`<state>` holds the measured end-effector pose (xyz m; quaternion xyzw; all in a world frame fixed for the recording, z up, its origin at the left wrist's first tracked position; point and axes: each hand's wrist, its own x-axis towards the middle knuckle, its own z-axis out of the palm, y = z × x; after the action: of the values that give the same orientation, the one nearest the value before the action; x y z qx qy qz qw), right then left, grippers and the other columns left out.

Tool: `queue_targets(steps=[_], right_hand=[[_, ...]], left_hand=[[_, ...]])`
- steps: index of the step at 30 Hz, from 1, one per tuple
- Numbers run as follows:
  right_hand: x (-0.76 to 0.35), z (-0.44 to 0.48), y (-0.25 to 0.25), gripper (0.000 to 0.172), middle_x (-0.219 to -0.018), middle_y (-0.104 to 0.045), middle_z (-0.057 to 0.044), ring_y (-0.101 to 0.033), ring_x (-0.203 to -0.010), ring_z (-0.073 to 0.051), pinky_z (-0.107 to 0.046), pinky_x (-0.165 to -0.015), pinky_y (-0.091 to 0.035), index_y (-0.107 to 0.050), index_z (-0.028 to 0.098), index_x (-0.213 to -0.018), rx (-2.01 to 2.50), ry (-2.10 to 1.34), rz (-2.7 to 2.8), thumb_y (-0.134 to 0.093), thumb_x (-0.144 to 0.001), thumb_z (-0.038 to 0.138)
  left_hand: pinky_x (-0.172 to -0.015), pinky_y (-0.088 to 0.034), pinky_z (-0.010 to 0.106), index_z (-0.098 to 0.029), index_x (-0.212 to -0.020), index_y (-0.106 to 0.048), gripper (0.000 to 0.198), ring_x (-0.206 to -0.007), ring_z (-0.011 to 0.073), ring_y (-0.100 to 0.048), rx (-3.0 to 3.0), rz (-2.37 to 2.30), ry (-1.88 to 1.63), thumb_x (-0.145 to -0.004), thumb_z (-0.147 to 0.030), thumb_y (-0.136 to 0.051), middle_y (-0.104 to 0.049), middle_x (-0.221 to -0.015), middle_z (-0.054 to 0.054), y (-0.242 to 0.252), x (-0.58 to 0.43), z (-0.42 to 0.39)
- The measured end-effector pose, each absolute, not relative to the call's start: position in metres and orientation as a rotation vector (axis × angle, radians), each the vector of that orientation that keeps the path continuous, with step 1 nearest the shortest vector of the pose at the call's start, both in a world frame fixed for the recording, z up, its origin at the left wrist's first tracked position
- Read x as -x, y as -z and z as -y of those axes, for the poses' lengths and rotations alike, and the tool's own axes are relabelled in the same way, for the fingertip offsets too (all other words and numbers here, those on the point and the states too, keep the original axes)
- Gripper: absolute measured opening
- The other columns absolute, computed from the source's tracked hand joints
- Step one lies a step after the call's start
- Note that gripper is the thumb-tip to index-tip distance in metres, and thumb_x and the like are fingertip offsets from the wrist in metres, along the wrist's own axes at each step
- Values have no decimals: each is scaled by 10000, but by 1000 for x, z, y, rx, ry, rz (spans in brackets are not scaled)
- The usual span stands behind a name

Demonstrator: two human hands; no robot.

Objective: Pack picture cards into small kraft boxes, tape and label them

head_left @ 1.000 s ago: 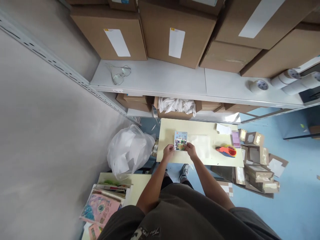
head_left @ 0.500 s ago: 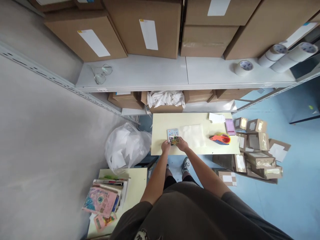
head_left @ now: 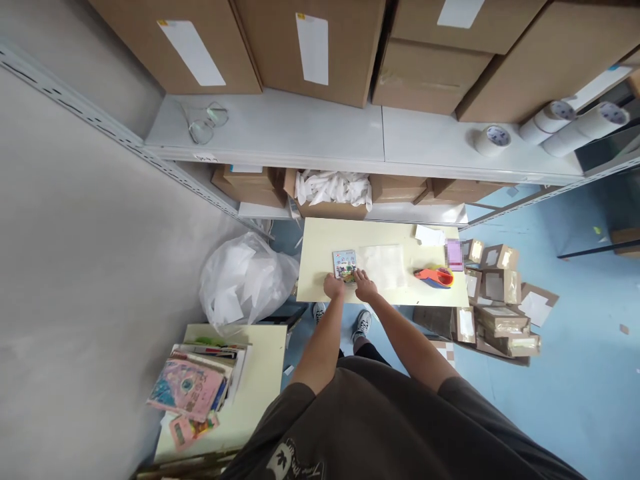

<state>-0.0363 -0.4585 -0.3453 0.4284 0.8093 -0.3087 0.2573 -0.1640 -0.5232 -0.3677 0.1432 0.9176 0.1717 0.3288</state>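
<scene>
A small light-blue book point(head_left: 345, 261) with a colourful picture cover lies on the pale-yellow table in front of me. My left hand point(head_left: 334, 285) is closed at its lower left corner; what is in those fingers, if anything, is hidden. At the lower right corner, my right hand point(head_left: 366, 287) has its fingers stretched out and touching the book's edge. A whitish flat sheet or bag point(head_left: 384, 267) lies just right of the book.
On the table point(head_left: 320, 233), an orange, blue and yellow tool point(head_left: 434, 277), a purple item point(head_left: 454, 255) and white paper point(head_left: 430, 235) lie right. Shelving point(head_left: 300, 127) with boxes stands behind. A plastic bag point(head_left: 245, 287) and a book pile point(head_left: 195, 387) are left; cartons point(head_left: 505, 313) right.
The dark, colourful lower part that both hands held now lies lined up with the light-blue cover. My right fingers have straightened and my left hand has curled. The view has shifted slightly.
</scene>
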Motion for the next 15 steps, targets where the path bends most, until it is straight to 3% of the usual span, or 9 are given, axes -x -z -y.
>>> queue_targets(steps=[5,10,15], right_hand=[[40,459,349,933,-1840,-63,-89,-71,-1700,-285,-492,-1279,-351,-108,217,-1770,-1075,768,-2151,-504,-932,113],[52,463,349,977,-1836,-29,-135,-68,-1699,-319,-566,-1255,-371,-107,207,-1767,-1055,699,-2126,-550,-901,110],[56,464,351,1000,-1815,-162,-189,-142,-1685,-366,-621,-1235,-387,-260,184,-1738,-1151,932,-2166,-624,-810,115]], left_hand=[[-773,-550,253,-230,-1088,-819,237,-1013,233,-791,-311,-2198,-482,-863,-303,-807,-840,-1106,66,369,183,527],[-829,-560,246,-241,-1122,-842,256,-1062,227,-786,-351,-2196,-603,-907,-261,-704,-843,-1134,67,357,187,539],[-876,-559,256,-232,-1140,-841,276,-1048,218,-782,-366,-2191,-670,-931,-219,-660,-845,-1122,67,340,185,543]])
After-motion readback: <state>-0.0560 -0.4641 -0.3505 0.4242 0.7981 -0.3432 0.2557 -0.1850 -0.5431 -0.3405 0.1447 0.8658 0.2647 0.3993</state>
